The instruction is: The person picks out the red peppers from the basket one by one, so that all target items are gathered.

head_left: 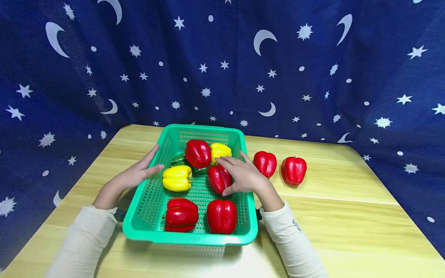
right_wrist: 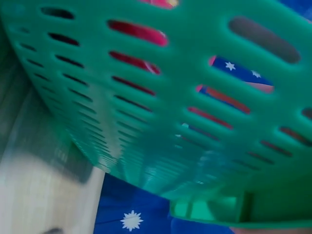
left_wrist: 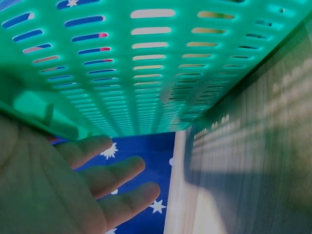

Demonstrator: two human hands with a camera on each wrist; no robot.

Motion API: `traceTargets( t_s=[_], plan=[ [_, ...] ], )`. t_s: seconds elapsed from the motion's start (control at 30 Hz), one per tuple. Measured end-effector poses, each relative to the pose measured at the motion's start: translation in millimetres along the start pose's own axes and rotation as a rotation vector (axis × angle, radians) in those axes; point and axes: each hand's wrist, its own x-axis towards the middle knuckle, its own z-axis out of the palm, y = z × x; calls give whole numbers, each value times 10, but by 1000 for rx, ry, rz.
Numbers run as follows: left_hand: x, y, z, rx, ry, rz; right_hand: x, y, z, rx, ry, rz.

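Observation:
A green plastic basket (head_left: 191,240) with slotted walls holds several red and yellow bell peppers. My right hand (head_left: 245,177) reaches over its right rim and holds a red bell pepper (head_left: 218,180), the thumb at the near side and fingers across the far end. My left hand (head_left: 137,173) is beside the left rim, thumb over the edge and fingers outstretched; the left wrist view shows those fingers (left_wrist: 124,165) outside the slotted wall. Near them inside lies a yellow bell pepper (head_left: 176,178). In the right wrist view the basket wall (right_wrist: 146,146) hides the right hand's grip.
Two red bell peppers (head_left: 265,164) (head_left: 294,170) stand on the wooden table (head_left: 330,220) right of the basket. Inside it are another yellow pepper (head_left: 219,150), more red ones (head_left: 181,215) and something green (head_left: 179,159). A blue star-patterned cloth (head_left: 222,50) hangs behind.

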Motion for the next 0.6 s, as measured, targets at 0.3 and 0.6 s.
traceTargets(
  t_s=[0.3, 0.6],
  plan=[
    [20, 6, 15, 7, 0, -6, 18, -48, -38, -146, -100, 29],
    [7, -11, 6, 3, 3, -8, 64, -81, -36, -173, -115, 59]
  ],
)
